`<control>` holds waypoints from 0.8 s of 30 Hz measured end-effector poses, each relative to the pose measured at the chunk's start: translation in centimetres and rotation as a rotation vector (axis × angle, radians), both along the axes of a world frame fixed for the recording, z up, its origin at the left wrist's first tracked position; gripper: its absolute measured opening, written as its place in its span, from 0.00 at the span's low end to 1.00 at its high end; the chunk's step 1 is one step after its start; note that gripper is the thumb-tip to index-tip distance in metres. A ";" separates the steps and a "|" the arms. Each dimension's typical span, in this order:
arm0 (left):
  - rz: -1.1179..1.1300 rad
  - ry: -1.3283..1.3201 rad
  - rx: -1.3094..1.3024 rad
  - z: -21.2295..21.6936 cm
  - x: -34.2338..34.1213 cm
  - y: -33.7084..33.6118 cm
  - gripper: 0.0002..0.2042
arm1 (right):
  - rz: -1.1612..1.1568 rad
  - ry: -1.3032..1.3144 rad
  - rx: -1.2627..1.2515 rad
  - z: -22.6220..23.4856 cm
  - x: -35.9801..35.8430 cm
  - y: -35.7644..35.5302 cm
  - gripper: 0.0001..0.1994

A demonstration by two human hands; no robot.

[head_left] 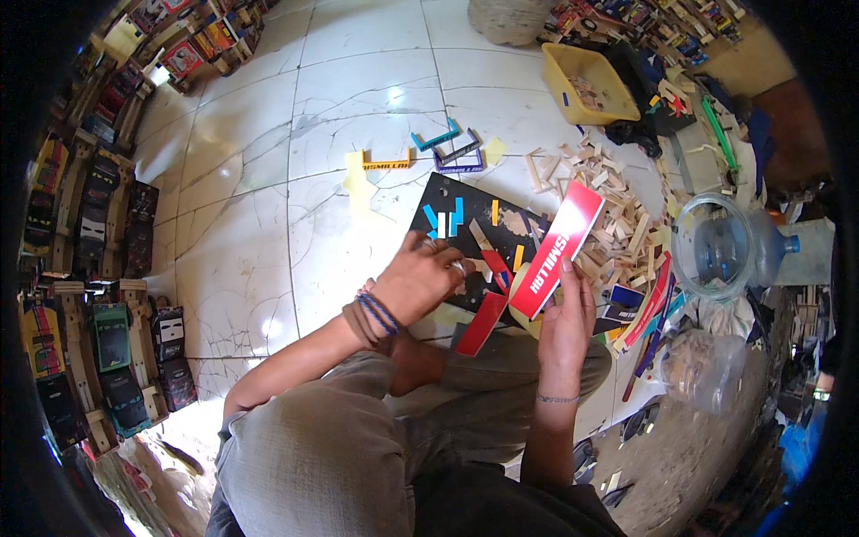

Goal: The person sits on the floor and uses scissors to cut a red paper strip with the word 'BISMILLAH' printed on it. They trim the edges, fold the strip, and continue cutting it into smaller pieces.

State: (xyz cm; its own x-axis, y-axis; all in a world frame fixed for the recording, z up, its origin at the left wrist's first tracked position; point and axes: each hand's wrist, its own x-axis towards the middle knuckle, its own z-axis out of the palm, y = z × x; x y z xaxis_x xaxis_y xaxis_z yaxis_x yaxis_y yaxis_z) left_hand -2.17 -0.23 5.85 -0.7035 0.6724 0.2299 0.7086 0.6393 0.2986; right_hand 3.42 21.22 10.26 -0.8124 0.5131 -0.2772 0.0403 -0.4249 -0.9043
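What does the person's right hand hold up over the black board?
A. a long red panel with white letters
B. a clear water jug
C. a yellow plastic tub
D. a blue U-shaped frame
A: the right hand grips a long red panel with white lettering, raised above the black board.

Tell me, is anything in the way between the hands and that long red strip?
Nothing visible is. The right hand already holds the long red strip by its lower end, tilted above the black board. The left hand sits just beside it over the board, with only small coloured pieces underneath.
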 end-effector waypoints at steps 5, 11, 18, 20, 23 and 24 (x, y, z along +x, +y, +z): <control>-0.046 0.057 -0.127 -4.5 -0.5 1.0 0.18 | -0.002 -0.051 -0.043 -0.3 1.8 1.0 0.19; -0.133 0.064 -0.200 -4.7 -2.6 -0.4 0.21 | 0.082 -0.051 -0.285 -0.7 2.9 1.1 0.18; 0.025 -0.446 0.148 -1.1 -3.2 -1.6 0.23 | 0.140 -0.010 -0.320 -0.8 2.7 0.4 0.18; 0.058 -0.651 0.429 -0.5 -3.0 -1.9 0.22 | 0.136 -0.022 -0.325 -0.8 2.6 0.2 0.16; 0.078 -0.908 0.743 -0.2 -2.8 -2.3 0.20 | 0.153 -0.038 -0.290 -0.9 2.5 -0.1 0.13; 0.081 -0.958 0.810 -0.3 -2.8 -2.4 0.20 | 0.157 -0.038 -0.280 -0.9 2.5 -0.2 0.12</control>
State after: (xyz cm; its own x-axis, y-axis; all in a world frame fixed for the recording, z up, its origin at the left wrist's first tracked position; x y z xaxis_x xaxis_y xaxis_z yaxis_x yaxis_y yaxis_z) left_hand -4.92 -2.60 5.59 -0.8487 0.5244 -0.0693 -0.0419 0.0640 0.9971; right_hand 5.90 20.99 9.33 -0.8621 0.2813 -0.4214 0.1566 -0.6431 -0.7496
